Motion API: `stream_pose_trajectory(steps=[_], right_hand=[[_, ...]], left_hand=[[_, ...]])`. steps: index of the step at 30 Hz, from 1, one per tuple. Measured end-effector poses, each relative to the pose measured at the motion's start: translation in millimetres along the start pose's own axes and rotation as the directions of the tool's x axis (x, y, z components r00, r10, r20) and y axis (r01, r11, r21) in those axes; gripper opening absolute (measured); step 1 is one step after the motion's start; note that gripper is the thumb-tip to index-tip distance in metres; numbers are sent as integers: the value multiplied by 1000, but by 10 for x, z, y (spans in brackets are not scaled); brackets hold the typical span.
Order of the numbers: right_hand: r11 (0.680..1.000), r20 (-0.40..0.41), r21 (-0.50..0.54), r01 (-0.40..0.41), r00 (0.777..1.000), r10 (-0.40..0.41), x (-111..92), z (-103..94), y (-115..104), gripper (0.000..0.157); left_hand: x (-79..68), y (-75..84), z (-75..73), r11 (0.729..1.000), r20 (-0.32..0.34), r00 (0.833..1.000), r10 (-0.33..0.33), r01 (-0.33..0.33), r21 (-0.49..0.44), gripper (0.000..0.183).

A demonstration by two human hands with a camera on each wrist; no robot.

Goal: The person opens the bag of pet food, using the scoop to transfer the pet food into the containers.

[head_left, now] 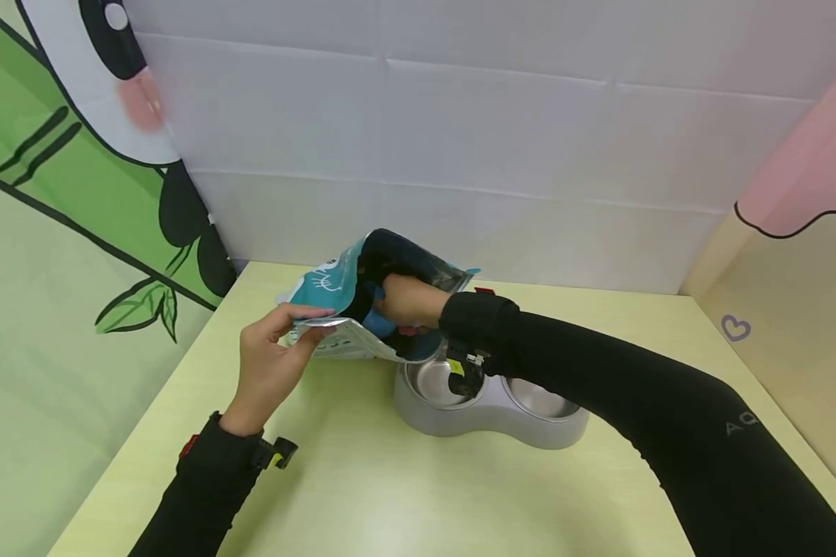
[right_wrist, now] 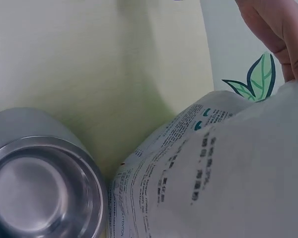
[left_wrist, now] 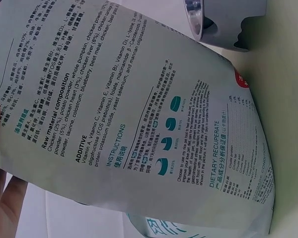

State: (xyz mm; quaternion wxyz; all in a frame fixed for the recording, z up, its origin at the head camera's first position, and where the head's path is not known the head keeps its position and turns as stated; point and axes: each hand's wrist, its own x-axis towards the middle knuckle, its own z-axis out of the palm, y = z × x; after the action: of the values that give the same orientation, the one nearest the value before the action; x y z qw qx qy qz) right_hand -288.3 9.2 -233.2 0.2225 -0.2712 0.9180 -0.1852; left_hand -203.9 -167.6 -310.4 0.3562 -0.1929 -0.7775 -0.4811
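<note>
A teal-and-white pet food bag (head_left: 323, 286) leans at the back of the table with its dark mouth wide apart. My left hand (head_left: 275, 356) pinches the near left rim between thumb and fingers. Reaching into the mouth, my right hand (head_left: 411, 302) has its fingers curled around a smooth blue thing (head_left: 378, 316), perhaps a scoop; the bag's inside hides most of it. Printed text covers the white back panel (left_wrist: 139, 119) in the left wrist view. The grey double pet bowl (head_left: 488, 414) stands just right of the bag, partly under my right wrist.
Two steel bowls sit in the grey holder; one steel bowl (right_wrist: 35, 191) shows bare metal in the right wrist view. The pale yellow table (head_left: 390, 495) meets a white wall covering (head_left: 495, 155) at the back, with printed cartoon panels at both sides.
</note>
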Motion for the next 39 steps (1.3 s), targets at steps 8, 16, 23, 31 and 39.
stream_pose_trajectory(steps=[8, 16, 23, 31, 39], right_hand=[[998, -9, 65, -23, 1000, 23, -5, 36, 41, 41], [982, -41, 176, 73, 997, -67, 19, 65, 70, 48], [970, -71, 234, 69, 996, -54, 10, 77, 101, 48], [957, -87, 284, 64, 995, -40, -27, 52, 76, 49], [934, -64, 357, 16, 998, 7, -100, 10, 27, 48]], left_hand=[[-21, -77, -4, 1000, 14, 1000, -3, 3, 6, 31], [-14, -70, 1, 1000, 12, 1000, 5, -5, 13, 31], [-21, -57, 14, 1000, 6, 1000, -4, 4, 13, 30], [-20, -51, 8, 1000, 3, 1000, -12, 12, 20, 30], [-19, -61, 17, 1000, 3, 1000, -13, 13, 25, 30]])
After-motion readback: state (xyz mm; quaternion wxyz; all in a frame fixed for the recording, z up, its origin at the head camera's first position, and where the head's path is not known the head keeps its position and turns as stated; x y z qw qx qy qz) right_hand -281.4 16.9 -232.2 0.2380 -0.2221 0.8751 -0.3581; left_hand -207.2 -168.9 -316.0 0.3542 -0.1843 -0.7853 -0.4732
